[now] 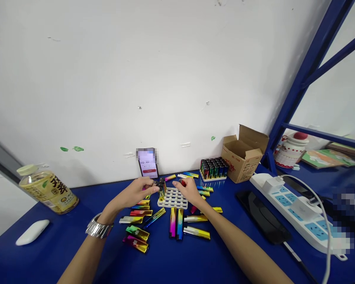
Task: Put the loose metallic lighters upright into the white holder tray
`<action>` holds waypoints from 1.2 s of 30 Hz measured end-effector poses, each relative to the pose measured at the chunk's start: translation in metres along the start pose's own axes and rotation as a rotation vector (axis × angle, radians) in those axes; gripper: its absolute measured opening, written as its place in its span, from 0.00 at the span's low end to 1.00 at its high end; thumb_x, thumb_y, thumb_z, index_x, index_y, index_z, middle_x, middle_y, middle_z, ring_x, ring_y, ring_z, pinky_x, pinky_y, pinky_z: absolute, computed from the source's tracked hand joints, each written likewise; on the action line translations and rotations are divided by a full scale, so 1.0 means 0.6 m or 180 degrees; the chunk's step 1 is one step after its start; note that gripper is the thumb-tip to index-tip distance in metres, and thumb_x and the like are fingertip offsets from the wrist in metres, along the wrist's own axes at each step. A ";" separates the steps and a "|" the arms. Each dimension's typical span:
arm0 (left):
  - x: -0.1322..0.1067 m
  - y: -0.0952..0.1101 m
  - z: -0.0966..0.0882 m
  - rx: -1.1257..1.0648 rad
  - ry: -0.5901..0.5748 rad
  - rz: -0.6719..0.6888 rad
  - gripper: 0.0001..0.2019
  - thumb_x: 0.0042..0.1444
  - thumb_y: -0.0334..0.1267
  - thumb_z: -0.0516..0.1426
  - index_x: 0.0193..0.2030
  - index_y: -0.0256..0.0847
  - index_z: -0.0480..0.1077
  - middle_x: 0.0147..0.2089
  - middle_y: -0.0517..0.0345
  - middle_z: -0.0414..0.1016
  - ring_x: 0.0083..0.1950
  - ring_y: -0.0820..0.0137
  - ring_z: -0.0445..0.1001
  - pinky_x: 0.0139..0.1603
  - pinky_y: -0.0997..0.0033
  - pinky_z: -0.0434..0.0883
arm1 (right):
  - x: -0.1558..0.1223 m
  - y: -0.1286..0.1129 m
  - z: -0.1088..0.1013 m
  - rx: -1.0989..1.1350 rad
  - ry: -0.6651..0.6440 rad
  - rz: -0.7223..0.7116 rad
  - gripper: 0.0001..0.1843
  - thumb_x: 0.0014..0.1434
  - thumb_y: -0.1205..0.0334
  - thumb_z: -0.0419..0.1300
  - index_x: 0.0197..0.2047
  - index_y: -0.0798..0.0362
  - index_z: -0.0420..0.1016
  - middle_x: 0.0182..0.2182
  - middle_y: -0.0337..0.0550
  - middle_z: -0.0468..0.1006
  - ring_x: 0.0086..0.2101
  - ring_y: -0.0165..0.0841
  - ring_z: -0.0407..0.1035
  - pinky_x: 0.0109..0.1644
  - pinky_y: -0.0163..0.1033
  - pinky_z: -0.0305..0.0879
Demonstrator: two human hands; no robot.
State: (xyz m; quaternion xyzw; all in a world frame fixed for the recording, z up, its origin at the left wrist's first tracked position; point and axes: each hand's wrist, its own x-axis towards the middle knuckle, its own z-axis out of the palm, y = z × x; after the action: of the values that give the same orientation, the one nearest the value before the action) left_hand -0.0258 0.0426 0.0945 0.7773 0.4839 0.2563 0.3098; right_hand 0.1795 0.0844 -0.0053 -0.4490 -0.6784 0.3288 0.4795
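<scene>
My left hand (pixel 142 188), with a metal watch on its wrist, pinches the black top of a lighter at the left side of a white perforated tray (pixel 173 203). Several gold lighters (pixel 162 194) stand upright there. My right hand (pixel 191 190) is closed above the tray's right side; a small red and black end of a lighter (pixel 182 182) shows at its fingertips, the rest hidden. Around the tray lie loose shiny lighters: a pink one (pixel 172 223) and a blue one (pixel 180 224) in front, and more on both sides.
A filled rack of dark lighters (pixel 213 169) stands at the back right beside an open cardboard box (pixel 242 154). A phone showing a timer (pixel 148 162) leans on the wall. At right lie a black phone (pixel 263 217) and power strip (pixel 298 215); at left, a bottle (pixel 49 190) and white case (pixel 32 232).
</scene>
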 end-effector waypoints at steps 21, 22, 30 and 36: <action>0.010 -0.030 0.027 0.0389 -0.0165 -0.0285 0.16 0.48 0.50 0.59 0.18 0.40 0.69 0.15 0.63 0.65 0.18 0.73 0.58 0.21 0.74 0.50 | -0.006 -0.019 -0.003 0.0231 -0.0181 -0.0201 0.18 0.61 0.48 0.51 0.26 0.51 0.59 0.19 0.32 0.59 0.22 0.27 0.55 0.26 0.33 0.51; 0.011 -0.033 0.028 0.0365 -0.0170 -0.0294 0.16 0.48 0.50 0.59 0.18 0.40 0.69 0.15 0.62 0.66 0.18 0.73 0.59 0.21 0.74 0.51 | -0.006 -0.018 -0.001 0.0258 -0.0235 -0.0301 0.16 0.63 0.50 0.48 0.29 0.51 0.61 0.22 0.34 0.63 0.24 0.28 0.58 0.29 0.33 0.54; 0.007 -0.027 0.030 0.0209 -0.0286 -0.0337 0.15 0.50 0.47 0.58 0.20 0.40 0.73 0.18 0.57 0.72 0.19 0.70 0.66 0.20 0.74 0.58 | -0.002 -0.012 0.007 0.0094 -0.0442 -0.0738 0.13 0.62 0.55 0.53 0.38 0.54 0.74 0.26 0.39 0.70 0.29 0.31 0.62 0.33 0.34 0.57; 0.004 -0.023 0.028 0.0055 -0.0353 -0.0437 0.16 0.51 0.49 0.57 0.21 0.39 0.74 0.20 0.55 0.74 0.21 0.68 0.70 0.21 0.74 0.63 | 0.000 -0.011 0.011 -0.0053 -0.0456 -0.0541 0.13 0.60 0.57 0.54 0.35 0.56 0.75 0.22 0.37 0.68 0.24 0.29 0.60 0.30 0.33 0.55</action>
State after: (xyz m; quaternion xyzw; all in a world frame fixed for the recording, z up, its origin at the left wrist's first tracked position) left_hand -0.0213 0.0458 0.0735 0.7579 0.5203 0.1869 0.3463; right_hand 0.1715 0.0818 -0.0014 -0.3693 -0.7493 0.3126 0.4522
